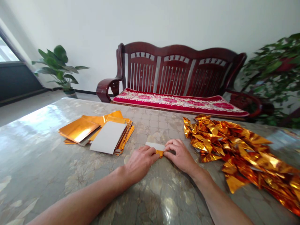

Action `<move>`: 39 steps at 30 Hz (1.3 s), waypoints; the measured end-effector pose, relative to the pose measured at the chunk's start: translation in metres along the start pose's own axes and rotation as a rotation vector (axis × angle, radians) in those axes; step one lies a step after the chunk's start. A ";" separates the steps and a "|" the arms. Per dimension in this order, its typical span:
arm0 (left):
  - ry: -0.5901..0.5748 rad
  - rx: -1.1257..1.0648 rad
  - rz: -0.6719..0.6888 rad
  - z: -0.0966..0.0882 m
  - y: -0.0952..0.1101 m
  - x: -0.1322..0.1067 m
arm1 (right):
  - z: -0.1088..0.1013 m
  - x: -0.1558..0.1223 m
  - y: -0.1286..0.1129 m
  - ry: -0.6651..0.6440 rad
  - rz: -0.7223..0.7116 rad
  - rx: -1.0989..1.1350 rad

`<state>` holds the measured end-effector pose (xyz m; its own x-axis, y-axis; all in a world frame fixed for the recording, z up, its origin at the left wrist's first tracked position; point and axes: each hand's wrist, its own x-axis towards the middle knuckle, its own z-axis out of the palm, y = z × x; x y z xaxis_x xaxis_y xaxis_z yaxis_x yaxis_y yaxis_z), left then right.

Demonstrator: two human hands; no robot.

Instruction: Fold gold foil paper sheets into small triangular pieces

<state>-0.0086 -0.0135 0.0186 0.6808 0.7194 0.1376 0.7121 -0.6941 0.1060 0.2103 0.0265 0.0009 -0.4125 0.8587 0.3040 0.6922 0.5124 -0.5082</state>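
Observation:
A small sheet of gold foil paper (155,145), its white back showing on top and a gold folded edge nearest me, lies on the table between my hands. My left hand (143,158) has its fingers closed on the sheet's left side, with the fingertips resting over the gold fold. At the right end, my right hand (179,153) pinches the paper between thumb and fingers. Left of my hands sits a loose stack of gold foil paper sheets (109,136), a white one uppermost. To the right spreads a heap of folded gold foil pieces (217,137).
The table (77,184) has a glossy, patterned clear cover. Beyond it stands a dark red wooden bench (173,70) with a red floral seat cover (170,100). Potted plants stand at the left (59,67) and right (276,68).

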 end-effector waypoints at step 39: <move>-0.060 0.067 0.024 -0.001 0.013 0.006 | -0.005 0.006 0.006 -0.015 0.022 0.011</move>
<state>0.0044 -0.0183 0.0220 0.7052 0.7045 0.0799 0.7042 -0.7091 0.0368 0.2147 0.0350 0.0037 -0.4066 0.8695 0.2805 0.6948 0.4937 -0.5231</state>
